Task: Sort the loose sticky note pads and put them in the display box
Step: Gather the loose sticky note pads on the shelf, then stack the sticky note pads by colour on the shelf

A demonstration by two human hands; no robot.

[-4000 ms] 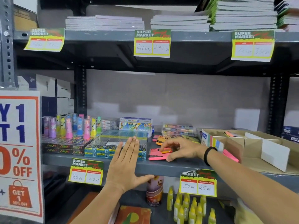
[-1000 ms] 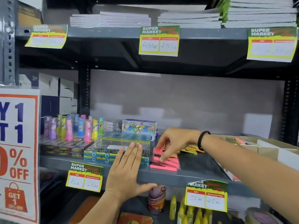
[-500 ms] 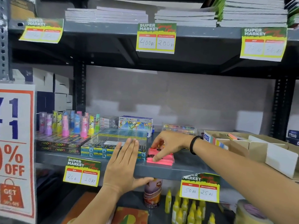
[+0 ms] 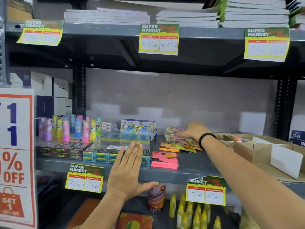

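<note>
A neat stack of pink sticky note pads lies near the front of the grey shelf. Behind it, an orange pad and several loose yellow and orange pads lie scattered. My right hand reaches over those loose pads, fingers spread and pointing left, blurred, holding nothing I can see. My left hand lies flat on the shelf's front edge, fingers together, thumb hooked under the lip. The cardboard display box with white dividers stands at the right, with an orange pad in it.
Blue pen boxes and neon packs with upright colourful tubes fill the shelf's left. An oil pastel box stands behind. Price tags hang on the shelf edges. Yellow bottles and a can stand below.
My right hand let go of the pink stack and moved back and to the right, over the loose yellow and orange pads. My left hand has stayed on the shelf edge.
</note>
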